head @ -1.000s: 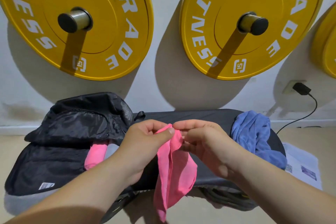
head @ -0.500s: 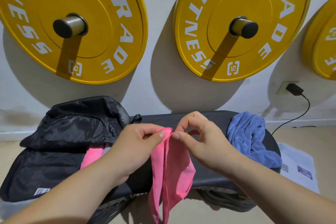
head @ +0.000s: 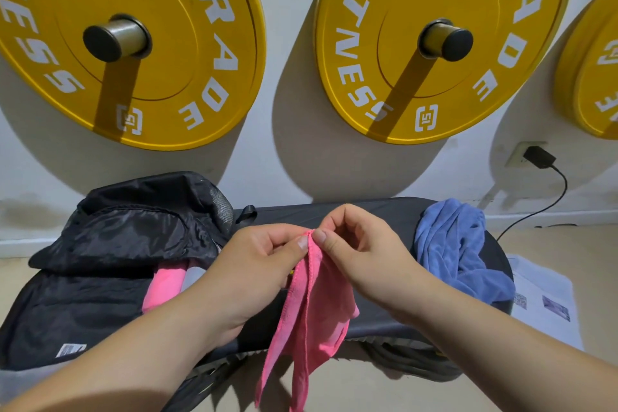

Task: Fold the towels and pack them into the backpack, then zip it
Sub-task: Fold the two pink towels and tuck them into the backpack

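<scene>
A pink towel (head: 312, 318) hangs in front of the bench, gathered at its top edge. My left hand (head: 257, 267) pinches that edge between thumb and forefinger. My right hand (head: 361, 254) pinches the same edge right beside it, thumb touching the cloth. The black backpack (head: 110, 251) lies open on the left of the bench, with a folded pink towel (head: 165, 284) and something grey showing in its mouth. A crumpled blue towel (head: 458, 247) lies on the bench's right end.
The dark padded bench (head: 374, 211) stands against a white wall. Yellow weight plates (head: 444, 40) hang on pegs above it. A charger and cable (head: 538, 157) are plugged in at right. A printed sheet (head: 545, 298) lies on the floor at right.
My right hand's fingers have shifted along the towel's top edge and now pinch it close to my left thumb. The towel hangs a little longer and straighter.
</scene>
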### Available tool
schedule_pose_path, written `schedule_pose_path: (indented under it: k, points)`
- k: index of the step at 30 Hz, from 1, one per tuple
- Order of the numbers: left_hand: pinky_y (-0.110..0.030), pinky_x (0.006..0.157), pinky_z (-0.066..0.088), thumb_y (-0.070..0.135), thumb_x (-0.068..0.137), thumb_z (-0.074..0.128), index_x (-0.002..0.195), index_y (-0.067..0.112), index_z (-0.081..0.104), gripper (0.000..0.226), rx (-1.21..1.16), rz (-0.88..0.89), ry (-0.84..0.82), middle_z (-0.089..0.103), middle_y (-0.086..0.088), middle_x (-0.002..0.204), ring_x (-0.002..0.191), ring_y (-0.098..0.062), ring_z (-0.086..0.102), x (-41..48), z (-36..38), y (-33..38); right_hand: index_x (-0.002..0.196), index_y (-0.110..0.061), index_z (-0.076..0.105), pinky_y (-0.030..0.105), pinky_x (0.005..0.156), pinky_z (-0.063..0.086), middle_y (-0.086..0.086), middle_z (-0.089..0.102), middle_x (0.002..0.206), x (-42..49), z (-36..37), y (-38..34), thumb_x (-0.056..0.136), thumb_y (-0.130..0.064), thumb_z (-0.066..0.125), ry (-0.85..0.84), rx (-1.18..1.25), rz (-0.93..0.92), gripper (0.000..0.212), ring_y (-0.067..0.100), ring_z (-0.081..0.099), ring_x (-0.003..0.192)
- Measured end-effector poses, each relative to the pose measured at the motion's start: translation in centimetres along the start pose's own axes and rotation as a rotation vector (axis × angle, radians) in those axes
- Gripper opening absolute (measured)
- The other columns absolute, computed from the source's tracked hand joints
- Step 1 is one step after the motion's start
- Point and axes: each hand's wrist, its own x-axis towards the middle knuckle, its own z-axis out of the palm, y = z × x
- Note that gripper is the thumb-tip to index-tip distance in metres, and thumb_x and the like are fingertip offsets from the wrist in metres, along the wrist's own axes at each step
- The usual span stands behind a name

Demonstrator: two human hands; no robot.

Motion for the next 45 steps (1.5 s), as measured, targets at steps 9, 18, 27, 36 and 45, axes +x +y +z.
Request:
schedule_pose_path:
  k: [9,18,27,36,45]
  points:
    - [-0.025,0.078,0.058,0.011,0.088,0.074,0.097,0.01,0.078,0.01,-0.08,0.075,-0.045,0.078,-0.013,0.09,0.085,-0.02,0.073,-0.2,-0.3,0.1,0.095,-0.024,0.068,0.036,0.07,0.052,0.003,0.072,0.088,-0.1,-0.1,0.0,0.091,-0.029,0.073,0.001,0.14,0.036,0.009,0.014,0.06,0.073]
    - [-0.019,0.062,0.047,0.015,0.099,0.057,0.093,0.011,0.069,0.014,-0.115,0.25,0.075,0.068,-0.005,0.076,0.068,-0.012,0.059,0.0,-2.5,2.4,0.082,-0.018,0.066,0.037,0.074,0.037,-0.005,0.054,0.075,-0.1,-1.7,0.7,0.095,-0.053,0.054,-0.334,0.074,0.041,0.039,0.012,0.048,0.074]
    - [-0.031,0.065,0.041,0.017,0.103,0.054,0.093,0.012,0.066,0.017,-0.037,0.274,0.236,0.065,-0.005,0.075,0.069,-0.015,0.055,0.1,-3.9,2.2,0.085,-0.013,0.066,0.028,0.067,0.042,-0.008,0.058,0.072,0.3,-2.5,4.9,0.075,-0.055,0.081,-0.425,-0.398,0.252,0.046,0.008,0.048,0.065]
    - [-0.034,0.068,0.041,0.024,0.104,0.053,0.091,0.017,0.064,0.018,0.159,0.229,0.316,0.066,-0.018,0.076,0.068,-0.017,0.054,1.2,-4.3,-0.2,0.065,-0.02,0.046,0.029,0.068,0.032,-0.004,0.055,0.066,0.7,-2.9,7.0,0.09,-0.021,0.057,-0.216,-0.698,0.263,0.028,0.023,0.045,0.075]
    - [-0.023,0.064,0.042,0.018,0.102,0.053,0.094,0.014,0.066,0.016,0.316,0.111,0.589,0.071,-0.015,0.09,0.076,-0.016,0.057,2.5,-7.2,-2.6,0.1,-0.024,0.076,0.01,0.063,0.045,-0.008,0.072,0.075,0.8,-5.5,4.7,0.095,-0.008,0.064,0.135,-0.259,0.112,0.02,-0.002,0.059,0.067]
